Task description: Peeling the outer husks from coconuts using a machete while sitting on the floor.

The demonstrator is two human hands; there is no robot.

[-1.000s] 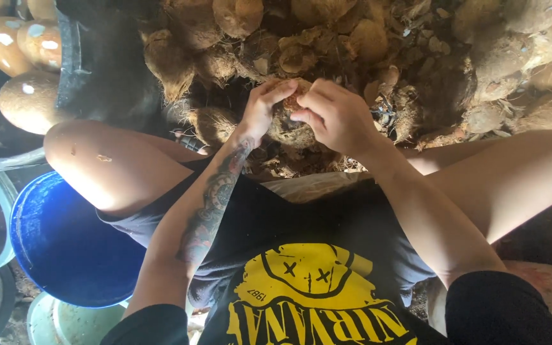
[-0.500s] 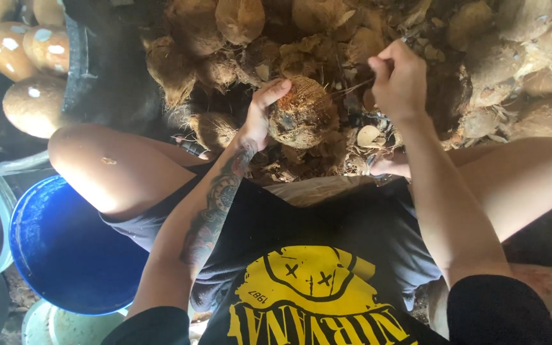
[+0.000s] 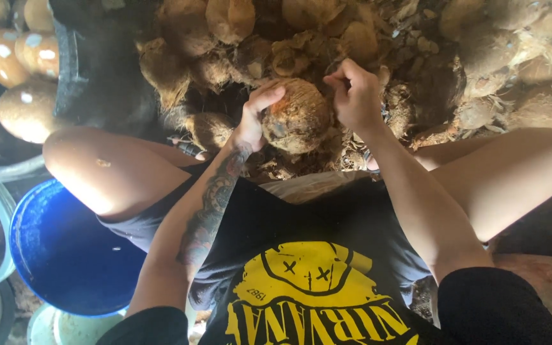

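A brown, fibrous husked coconut (image 3: pixel 298 118) is held up over my lap, in front of a heap of husks. My left hand (image 3: pixel 255 118) grips its left side, thumb on top and forearm tattooed. My right hand (image 3: pixel 352 96) is a closed fist against the coconut's upper right edge. It is closed around a thin dark tool, which the fingers mostly hide. My bare knees spread to either side.
A blue bucket (image 3: pixel 65 255) stands at my lower left, with pale tubs beside it. A black tub (image 3: pixel 97 70) and smooth peeled coconuts (image 3: pixel 23 108) sit at the upper left. Husks and coconuts (image 3: pixel 480 64) pile across the top. A small dark object (image 3: pixel 186 148) lies by my left thigh.
My right hand, which had lifted away to the right with the thin tool, has come back down against the coconut. The left hand keeps its hold on the coconut.
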